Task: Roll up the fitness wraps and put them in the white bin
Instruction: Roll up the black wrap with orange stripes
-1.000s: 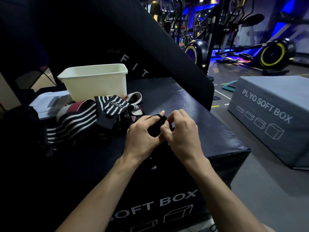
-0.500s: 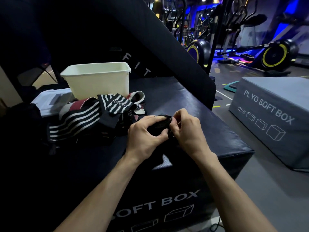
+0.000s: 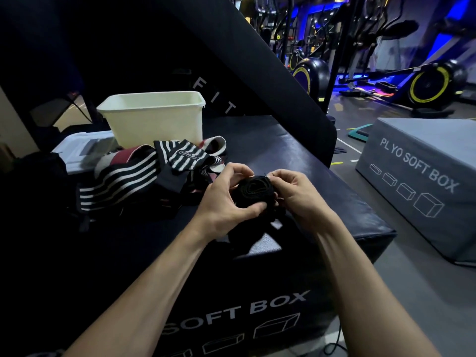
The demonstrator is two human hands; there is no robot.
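black soft box [image 3: 296, 161] under bin [image 3: 154, 122], wraps [image 3: 144, 173]

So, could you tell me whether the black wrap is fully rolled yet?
Partly rolled: the black wrap shows a coil between the left hand and right hand, with a loose tail hanging below.

A rolled fabric wrap [image 3: 253, 190], plain black, shows no pattern. The loose elastic wraps [image 3: 144, 173] carry black-and-white stripes with maroon bands. The rectangular plastic bin [image 3: 154, 117] at the back edge is creamy white. The padded plyo box [image 3: 296, 155] beneath is black with grey lettering; a second foam box [image 3: 425, 161] is grey, white-lettered.
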